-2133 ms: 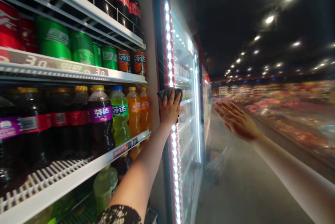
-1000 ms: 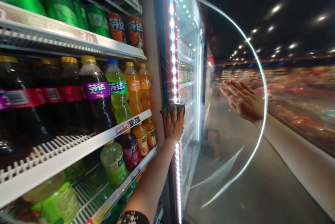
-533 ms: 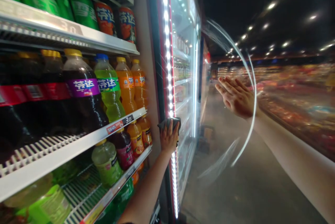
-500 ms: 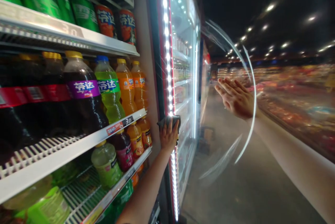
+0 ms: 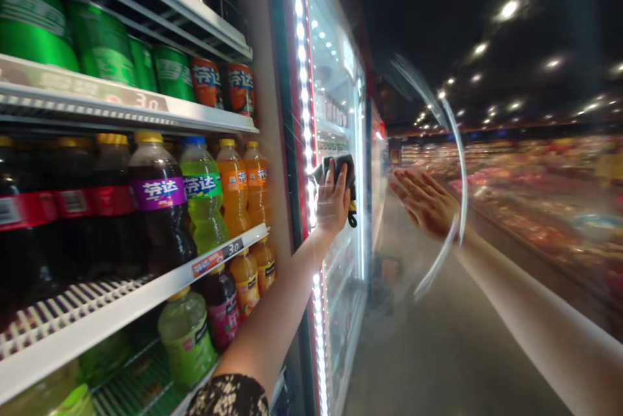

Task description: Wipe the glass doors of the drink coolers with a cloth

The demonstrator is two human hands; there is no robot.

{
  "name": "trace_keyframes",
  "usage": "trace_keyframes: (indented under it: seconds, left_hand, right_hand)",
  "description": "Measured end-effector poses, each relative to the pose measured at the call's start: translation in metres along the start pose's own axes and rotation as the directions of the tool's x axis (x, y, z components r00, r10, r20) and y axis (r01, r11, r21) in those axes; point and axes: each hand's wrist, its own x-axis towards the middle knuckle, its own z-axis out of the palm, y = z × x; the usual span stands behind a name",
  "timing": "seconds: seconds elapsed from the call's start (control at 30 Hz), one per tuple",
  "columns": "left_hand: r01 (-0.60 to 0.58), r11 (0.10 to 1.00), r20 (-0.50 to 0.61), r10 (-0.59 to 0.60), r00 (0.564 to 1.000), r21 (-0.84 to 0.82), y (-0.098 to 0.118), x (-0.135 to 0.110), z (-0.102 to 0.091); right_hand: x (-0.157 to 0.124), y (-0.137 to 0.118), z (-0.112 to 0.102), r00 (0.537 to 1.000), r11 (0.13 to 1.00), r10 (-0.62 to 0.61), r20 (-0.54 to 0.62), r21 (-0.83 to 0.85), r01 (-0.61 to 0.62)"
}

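Observation:
My left hand (image 5: 333,198) presses a grey cloth (image 5: 335,169) against the lit door frame and glass of a supermarket drinks cooler, fingers up. A small yellow and black item (image 5: 352,213) shows just below the cloth, and I cannot tell what it is. My right hand (image 5: 423,203) is held flat and open, fingers apart, at the glass door (image 5: 455,163) to the right, holding nothing. Curved wipe streaks run across that pane beside my right hand. A patterned sleeve (image 5: 228,396) covers my upper left arm.
To the left, a white shelf edge (image 5: 121,309) carries soft drink bottles (image 5: 158,194), and green and orange cans (image 5: 172,73) stand above. An LED strip (image 5: 304,91) lines the door frame. A long aisle floor (image 5: 438,351) runs past blurred display cases (image 5: 549,221).
My left hand has slid up the glass with the cloth. My right hand has shifted slightly left and down, and the view has tilted.

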Motion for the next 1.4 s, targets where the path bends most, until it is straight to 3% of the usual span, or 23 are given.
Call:
trace_keyframes:
  seconds: [0.13,0.2,0.27,0.4,0.47,0.53,0.63,0.73,0.83,0.93,1.0,1.07,1.13,1.23,1.3,1.4]
  left_hand:
    - [0.070,0.996,-0.088,-0.075,0.993,-0.058,-0.001,-0.074,0.014]
    - [0.093,0.993,-0.114,-0.101,0.988,-0.077,-0.004,-0.088,0.018]
    - [0.128,0.988,-0.156,-0.140,0.978,-0.084,-0.003,-0.073,0.021]
    - [0.181,0.981,-0.238,-0.192,0.952,-0.068,0.014,-0.002,0.030]
    - [0.180,0.983,-0.224,-0.180,0.958,-0.024,0.026,0.015,0.033]
    - [0.114,0.993,-0.144,-0.110,0.984,0.025,0.033,0.005,0.034]
    - [-0.055,0.997,0.035,0.053,0.998,0.062,0.026,-0.038,0.028]
    - [-0.084,0.993,0.076,0.078,0.994,0.084,0.011,-0.060,0.021]
    - [0.056,0.996,-0.061,-0.051,0.997,0.076,0.014,-0.033,0.025]
    - [0.229,0.972,-0.174,-0.217,0.960,0.052,0.045,0.007,0.038]
    - [0.243,0.967,-0.153,-0.230,0.961,0.071,0.069,0.015,0.047]
    - [0.146,0.983,-0.070,-0.139,0.988,0.107,0.084,0.002,0.051]
    - [-0.029,0.992,0.052,0.023,0.998,0.123,0.085,-0.025,0.049]
    - [-0.215,0.970,0.200,0.191,0.961,0.109,0.069,-0.063,0.041]
    - [-0.174,0.977,0.200,0.147,0.969,0.120,0.059,-0.067,0.037]
    - [0.098,0.988,0.016,-0.101,0.995,0.120,0.061,-0.035,0.038]
  right_hand:
    - [0.001,0.000,0.003,1.000,1.000,-0.005,-0.019,0.003,0.005]
    - [0.001,-0.001,0.003,1.000,1.000,0.002,-0.017,0.007,-0.002]
    - [0.002,-0.002,0.002,1.000,1.000,0.009,-0.027,0.009,-0.009]
    - [0.004,-0.003,0.000,0.999,1.000,-0.002,-0.047,0.005,0.002]
    - [0.006,-0.002,-0.001,0.999,1.000,-0.010,-0.051,0.012,0.011]
    - [0.006,0.000,-0.004,0.998,0.999,-0.023,-0.052,0.027,0.025]
    - [0.000,0.004,-0.015,0.998,0.997,-0.054,-0.037,0.053,0.056]
    - [-0.015,0.012,-0.033,0.996,0.996,-0.083,-0.044,0.033,0.084]
    - [-0.031,0.021,-0.052,0.994,0.995,-0.094,-0.060,-0.022,0.092]
    - [-0.040,0.027,-0.064,0.996,0.996,-0.076,-0.044,-0.054,0.074]
    - [-0.043,0.028,-0.066,0.998,0.997,-0.052,-0.032,-0.065,0.050]
    - [-0.049,0.026,-0.065,0.999,0.997,-0.035,-0.023,-0.065,0.033]
    - [-0.057,0.023,-0.063,0.999,0.998,-0.036,-0.012,-0.053,0.035]
    - [-0.074,0.022,-0.063,0.998,0.998,-0.061,0.012,-0.030,0.061]
    - [-0.084,0.025,-0.068,0.997,0.997,-0.075,0.025,-0.025,0.075]
    - [-0.092,0.033,-0.078,0.998,0.998,-0.052,0.039,-0.035,0.053]
